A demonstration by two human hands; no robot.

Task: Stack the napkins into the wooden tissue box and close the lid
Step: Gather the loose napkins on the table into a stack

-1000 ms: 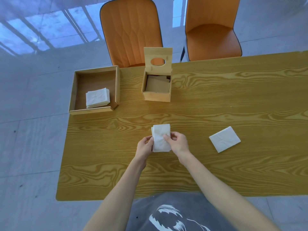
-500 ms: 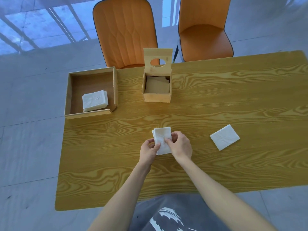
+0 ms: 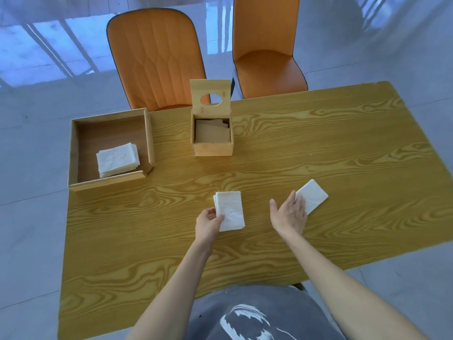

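A small stack of white napkins [image 3: 230,211] lies on the table in front of me, pinched at its left edge by my left hand [image 3: 208,223]. My right hand [image 3: 289,214] is spread open, its fingertips resting on another white napkin [image 3: 313,196] further right. The wooden tissue box [image 3: 212,148] stands at the table's far middle with its lid [image 3: 210,96] upright, a round hole in it. Brown sheets lie inside the box. A third pile of napkins [image 3: 117,159] sits in the wooden tray.
The wooden tray [image 3: 73,153] sits at the table's far left corner, overhanging the edge. Two orange chairs [image 3: 157,60] stand behind the table [image 3: 318,148]. Grey tiled floor surrounds everything.
My right hand has let go of the stack and moved right onto the lone napkin. My left hand alone now holds the stack. The camera view shifted closer.
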